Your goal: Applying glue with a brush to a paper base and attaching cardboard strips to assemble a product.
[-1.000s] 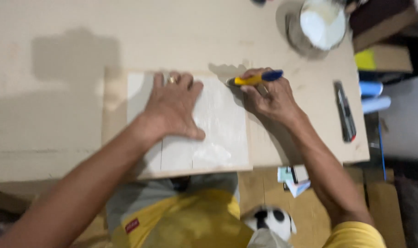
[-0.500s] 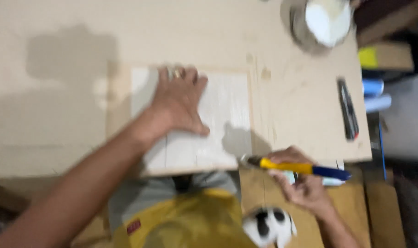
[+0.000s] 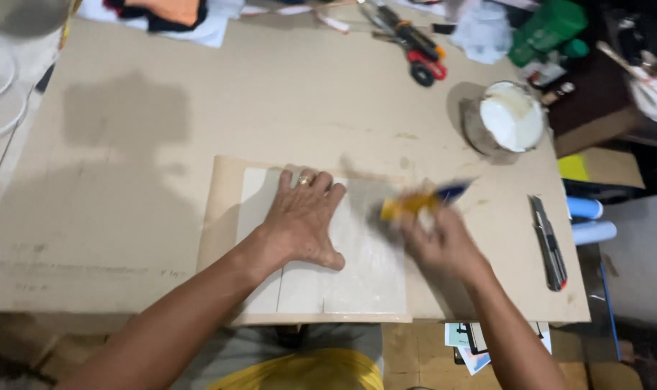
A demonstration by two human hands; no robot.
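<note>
My left hand (image 3: pixel 304 219) lies flat, fingers spread, on a pale whitish sheet (image 3: pixel 364 271) that rests on a tan cardboard piece (image 3: pixel 222 209) at the table's near edge. A ring shows on one finger. My right hand (image 3: pixel 437 242) is over the sheet's right edge and grips a yellow and blue utility knife (image 3: pixel 422 201). The knife and hand are blurred with motion, and the blade tip cannot be made out.
A grey utility knife with a red end (image 3: pixel 547 243) lies at the right of the brown table (image 3: pixel 148 144). A tub of white paste (image 3: pixel 511 117) stands at the back right. Pliers and red-handled tools (image 3: pixel 415 47) lie at the far edge, beside cloths and a green container (image 3: pixel 545 32).
My right hand has come back up from below the table's near edge to the sheet's right side, still holding the knife. My left hand stayed pressed on the sheet. The camera tilted to show more table.
</note>
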